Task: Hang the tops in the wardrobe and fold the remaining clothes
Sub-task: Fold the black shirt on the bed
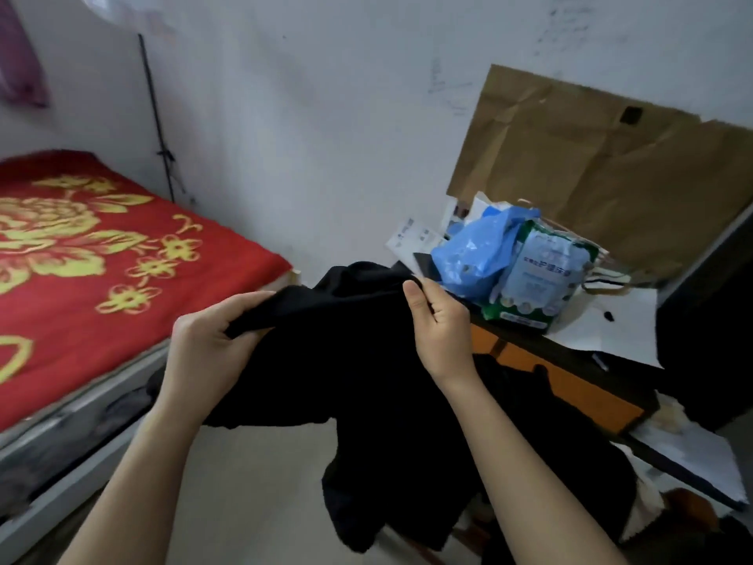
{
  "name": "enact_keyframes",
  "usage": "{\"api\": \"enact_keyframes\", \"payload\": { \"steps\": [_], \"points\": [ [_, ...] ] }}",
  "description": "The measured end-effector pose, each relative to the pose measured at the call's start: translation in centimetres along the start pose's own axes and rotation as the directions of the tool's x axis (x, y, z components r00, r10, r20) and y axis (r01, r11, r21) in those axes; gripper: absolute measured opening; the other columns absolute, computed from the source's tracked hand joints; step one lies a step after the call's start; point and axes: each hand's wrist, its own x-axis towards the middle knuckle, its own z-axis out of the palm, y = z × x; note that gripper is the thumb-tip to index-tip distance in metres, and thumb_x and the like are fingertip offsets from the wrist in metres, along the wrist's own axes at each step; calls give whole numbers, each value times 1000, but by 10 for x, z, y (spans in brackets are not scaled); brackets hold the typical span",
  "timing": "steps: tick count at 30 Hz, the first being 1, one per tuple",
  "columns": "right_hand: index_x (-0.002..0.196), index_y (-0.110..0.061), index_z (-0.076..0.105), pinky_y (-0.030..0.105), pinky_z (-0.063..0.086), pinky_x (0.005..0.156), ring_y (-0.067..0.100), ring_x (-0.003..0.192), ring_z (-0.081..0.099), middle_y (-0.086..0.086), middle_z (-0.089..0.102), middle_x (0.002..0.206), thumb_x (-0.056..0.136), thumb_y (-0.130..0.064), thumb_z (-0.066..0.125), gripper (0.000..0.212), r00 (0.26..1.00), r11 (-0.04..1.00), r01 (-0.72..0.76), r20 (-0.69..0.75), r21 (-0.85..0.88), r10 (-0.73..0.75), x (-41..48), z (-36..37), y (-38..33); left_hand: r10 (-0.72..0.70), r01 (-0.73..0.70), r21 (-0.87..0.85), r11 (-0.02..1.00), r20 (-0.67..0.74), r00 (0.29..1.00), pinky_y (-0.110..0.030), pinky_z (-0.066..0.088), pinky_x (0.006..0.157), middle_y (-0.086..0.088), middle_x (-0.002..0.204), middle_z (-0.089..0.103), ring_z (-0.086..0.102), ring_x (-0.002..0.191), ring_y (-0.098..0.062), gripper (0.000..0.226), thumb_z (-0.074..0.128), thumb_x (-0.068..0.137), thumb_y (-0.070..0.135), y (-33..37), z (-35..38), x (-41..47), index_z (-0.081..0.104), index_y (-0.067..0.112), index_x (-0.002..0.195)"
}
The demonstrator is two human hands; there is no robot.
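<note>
A person's two bare arms reach forward from the bottom of the view, holding up a soft black fabric garment (366, 381) at its top edge; the left hand (208, 348) has its fingers curled round a bunched fold of the cloth, thumb on top; the right hand (438, 320) pinches the edge between thumb and curled fingers; the rest of the garment hangs down between the forearms toward the pale floor; to the left stands a bed with a red blanket patterned with yellow flowers (102, 254); to the right, a dark table with an orange front (570, 381) carries a crumpled blue plastic bag (472, 254), a green and white packet (542, 279) and a large brown paper bag (591, 173) leaning against the white wall.
</note>
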Motion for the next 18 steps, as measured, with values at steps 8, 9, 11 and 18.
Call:
{"api": "enact_keyframes", "payload": {
  "steps": [8,9,11,18],
  "points": [
    [97,-11,69,3,35,61,-17,65,53,-28,51,62,97,-20,48,23,965,977,60,238,204,-108,3,202,-86,-188,238,260,936,-201,961,1,38,71,35,85,61,55,82,22,52,70,74,-6,-79,-185,-33,62,40,98],
    [104,-6,68,0,36,64,-20,71,53,-29,53,72,97,-20,48,25,964,970,56,241,235,-114,2,219,-96,-240,289,279,916,-198,950,-3,41,74,30,88,63,57,83,18,50,70,76,-4,-91,-201,-38,63,40,99],
    [103,-8,67,0,37,67,-20,76,54,-27,57,79,98,-20,47,24,953,947,44,272,318,-135,-4,258,-117,-387,429,371,823,-185,903,-24,49,80,13,93,69,63,90,-2,45,69,78,1,-119,-236,-54,65,32,110],
    [83,-25,62,11,43,64,-8,67,55,-22,58,66,98,-27,45,22,883,926,-32,445,377,-150,-5,344,-139,-607,671,203,713,-302,735,-9,45,58,12,73,68,66,74,-12,28,69,78,-3,-179,-288,-109,70,25,78]
  ]
}}
